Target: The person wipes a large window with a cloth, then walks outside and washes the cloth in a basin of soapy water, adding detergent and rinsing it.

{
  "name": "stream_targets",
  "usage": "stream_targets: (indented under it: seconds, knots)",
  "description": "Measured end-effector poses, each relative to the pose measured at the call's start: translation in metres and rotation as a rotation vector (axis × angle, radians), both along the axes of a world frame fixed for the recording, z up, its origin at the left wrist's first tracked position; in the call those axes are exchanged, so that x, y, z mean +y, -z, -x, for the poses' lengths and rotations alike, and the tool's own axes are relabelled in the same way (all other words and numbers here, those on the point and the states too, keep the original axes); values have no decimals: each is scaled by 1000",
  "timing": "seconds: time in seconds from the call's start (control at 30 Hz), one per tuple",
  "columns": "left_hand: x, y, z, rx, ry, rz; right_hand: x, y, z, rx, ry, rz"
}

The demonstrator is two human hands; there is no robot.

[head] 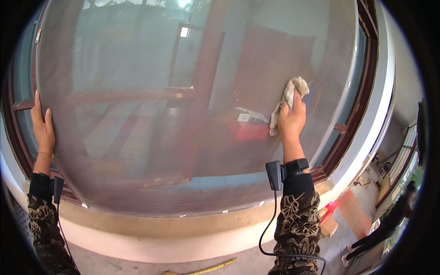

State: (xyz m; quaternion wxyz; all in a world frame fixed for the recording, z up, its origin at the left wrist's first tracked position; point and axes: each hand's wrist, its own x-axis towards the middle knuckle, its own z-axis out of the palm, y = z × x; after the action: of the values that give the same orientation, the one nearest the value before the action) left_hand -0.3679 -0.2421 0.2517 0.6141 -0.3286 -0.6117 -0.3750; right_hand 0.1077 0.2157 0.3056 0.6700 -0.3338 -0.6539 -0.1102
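A large translucent window screen (134, 137), probably fine mesh, covers most of the window in front of me. My right hand (292, 118) grips a crumpled, dirty off-white cloth (296, 87) against the right part of the screen. At the far left my left hand (43, 129) lies along the screen's side edge, thumb apart from the fingers and nothing seen in its grasp. Small white tabs (224, 211) show along the lower edge. Behind the screen appear blurred window bars and a red box (252, 130).
The dark red window frame (359, 103) surrounds the screen, above a tan sill (165, 227). A cable (263, 237) hangs from my right wrist device. Below lies a yellow stick-like object (213, 266). Cardboard boxes (328, 227) and a standing person (385, 223) are at right.
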Motion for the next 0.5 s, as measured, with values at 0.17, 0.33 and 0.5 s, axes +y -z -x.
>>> stream_targets:
  seconds: [0.17,0.33,0.5]
  knots:
    - [3,-4,-6,-24,31,8,-50,-1,42,-38,-2,-28]
    - [0,0,-4,-42,51,-16,-122,55,118,-188,-82,40]
    - [3,1,-7,-159,56,-14,-191,109,190,-215,-218,-56]
